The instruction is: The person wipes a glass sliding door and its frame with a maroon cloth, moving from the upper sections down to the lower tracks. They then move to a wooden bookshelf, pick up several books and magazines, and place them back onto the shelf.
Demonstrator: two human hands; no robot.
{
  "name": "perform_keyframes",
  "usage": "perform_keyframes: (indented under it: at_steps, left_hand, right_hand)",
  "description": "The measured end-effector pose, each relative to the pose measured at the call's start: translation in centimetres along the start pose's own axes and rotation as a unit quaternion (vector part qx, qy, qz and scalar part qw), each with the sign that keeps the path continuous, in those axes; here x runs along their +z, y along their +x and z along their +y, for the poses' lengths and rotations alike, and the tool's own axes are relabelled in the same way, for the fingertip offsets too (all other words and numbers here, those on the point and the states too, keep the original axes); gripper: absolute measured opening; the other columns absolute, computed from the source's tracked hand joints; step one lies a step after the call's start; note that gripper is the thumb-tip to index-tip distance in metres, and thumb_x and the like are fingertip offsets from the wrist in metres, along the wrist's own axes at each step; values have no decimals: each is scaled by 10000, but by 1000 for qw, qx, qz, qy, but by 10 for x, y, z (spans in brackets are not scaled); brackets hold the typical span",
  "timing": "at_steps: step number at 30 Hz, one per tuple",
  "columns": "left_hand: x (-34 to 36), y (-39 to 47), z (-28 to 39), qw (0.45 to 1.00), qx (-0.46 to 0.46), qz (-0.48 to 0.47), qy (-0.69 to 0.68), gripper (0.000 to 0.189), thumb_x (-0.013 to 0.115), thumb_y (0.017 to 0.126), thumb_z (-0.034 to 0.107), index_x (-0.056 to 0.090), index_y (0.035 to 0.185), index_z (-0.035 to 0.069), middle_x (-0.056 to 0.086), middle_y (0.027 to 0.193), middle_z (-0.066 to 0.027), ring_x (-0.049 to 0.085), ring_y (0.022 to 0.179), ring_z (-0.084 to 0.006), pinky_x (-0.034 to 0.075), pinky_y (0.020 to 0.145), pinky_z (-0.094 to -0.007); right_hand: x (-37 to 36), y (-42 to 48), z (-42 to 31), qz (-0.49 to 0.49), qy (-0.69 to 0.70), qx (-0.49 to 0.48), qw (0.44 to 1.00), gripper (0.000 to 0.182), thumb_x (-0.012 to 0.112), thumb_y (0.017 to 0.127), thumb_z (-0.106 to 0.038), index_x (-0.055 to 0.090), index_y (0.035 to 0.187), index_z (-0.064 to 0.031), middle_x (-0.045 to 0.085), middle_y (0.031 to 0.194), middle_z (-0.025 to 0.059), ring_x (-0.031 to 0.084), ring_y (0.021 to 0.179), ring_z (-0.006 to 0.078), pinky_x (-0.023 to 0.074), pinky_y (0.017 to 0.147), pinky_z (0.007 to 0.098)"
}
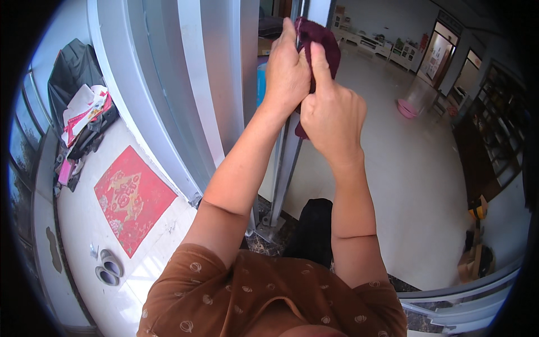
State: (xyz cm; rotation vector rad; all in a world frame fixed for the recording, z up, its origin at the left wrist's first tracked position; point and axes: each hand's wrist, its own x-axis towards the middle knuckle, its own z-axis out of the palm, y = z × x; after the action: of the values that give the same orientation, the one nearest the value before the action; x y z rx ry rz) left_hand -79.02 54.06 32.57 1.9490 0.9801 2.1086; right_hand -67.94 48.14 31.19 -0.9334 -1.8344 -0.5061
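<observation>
A maroon cloth (pixel 323 40) is wrapped around the narrow edge of a metal-framed door panel (pixel 286 168), high in front of me. My right hand (pixel 334 109) grips the cloth from the right, its thumb pressed along the fabric. Close against it, my left hand (pixel 289 69) holds the cloth's left side, with some of its fingers hidden behind the panel edge and fabric. A loose end of cloth hangs below my right hand.
Ribbed metal door panels (pixel 202 63) stand to the left. Beyond them lie a red doormat (pixel 134 200), grey slippers (pixel 110 267) and a covered pile (pixel 76 71) with papers on it. Inside, a pink basin (pixel 406 108) rests on the floor near a dark shelf unit (pixel 490 135).
</observation>
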Motion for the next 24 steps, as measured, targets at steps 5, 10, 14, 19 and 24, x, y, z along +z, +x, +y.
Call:
perform_keyframes:
  at_steps: [5,10,14,19,24]
  left_hand:
    - [1,-57,-42,995,38,15,94,614,527,964,170,318,1465,-117,527,1326,-311,500,1206,-459,408,1028,-468]
    - [-16,-111,-55,995,-16,-72,64,642,500,946,120,270,1519,-57,379,1516,-267,350,1412,-405,283,1164,-427]
    - [-31,-137,-58,975,-90,-137,-153,775,526,877,162,209,1566,3,268,1610,-196,200,1514,-307,151,1219,-390]
    - [-25,-126,-55,971,-114,-95,-186,1028,722,843,438,162,1559,-43,250,1601,-249,212,1505,-318,200,1195,-383]
    - [-10,-141,-63,993,-42,-111,24,875,786,795,287,342,1487,-14,452,1450,-219,440,1351,-341,342,1118,-415]
  right_hand:
    - [12,-50,-1,-64,-14,1,998,815,577,697,-39,416,1494,-94,661,731,156,598,546,345,461,561,424]
    - [27,-103,19,-9,141,7,990,538,586,728,-36,632,1264,-62,676,728,122,606,565,308,476,599,389]
    - [29,-181,49,57,535,294,790,349,468,758,0,665,1045,19,688,916,107,650,836,196,521,808,330]
    - [12,-190,68,151,700,416,561,292,477,886,-222,559,1049,6,625,994,142,642,898,321,533,885,466]
    - [17,-197,79,68,655,419,625,528,359,1025,-484,585,1006,-7,636,878,151,630,796,301,540,766,432]
